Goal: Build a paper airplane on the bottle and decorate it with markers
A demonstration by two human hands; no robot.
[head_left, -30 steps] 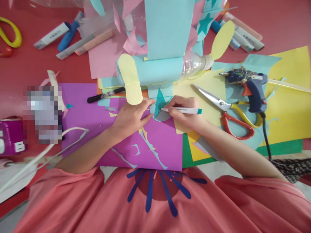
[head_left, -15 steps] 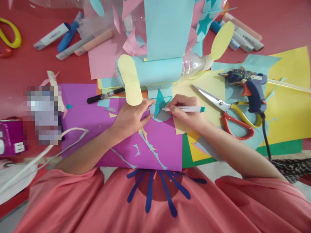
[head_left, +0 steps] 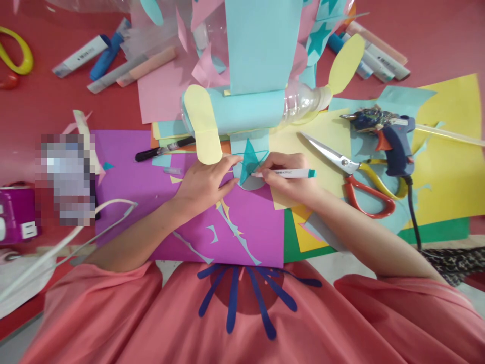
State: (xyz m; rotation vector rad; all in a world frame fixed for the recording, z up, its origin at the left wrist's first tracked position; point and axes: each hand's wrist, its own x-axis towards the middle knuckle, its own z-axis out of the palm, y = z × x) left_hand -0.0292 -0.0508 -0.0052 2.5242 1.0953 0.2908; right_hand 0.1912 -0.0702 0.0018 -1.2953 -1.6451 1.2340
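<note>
- Since the last look, the white marker (head_left: 293, 173) has slid a tiny bit left, and the left hand (head_left: 202, 184) has stayed put.
- The right hand (head_left: 288, 174) pinches the marker, with its tip at the green star (head_left: 248, 161).
- The star is on blue paper (head_left: 255, 185), just below the bottle (head_left: 246, 111) wrapped in blue.
- The left hand is open, thumb a bit apart, fingertips at the blue paper's left side.
- Scissors (head_left: 352, 166) and a glue gun (head_left: 397, 146) lie to the right.

Coral top (head_left: 151, 318), short loose sleeves, navy petal-like strips.
</note>
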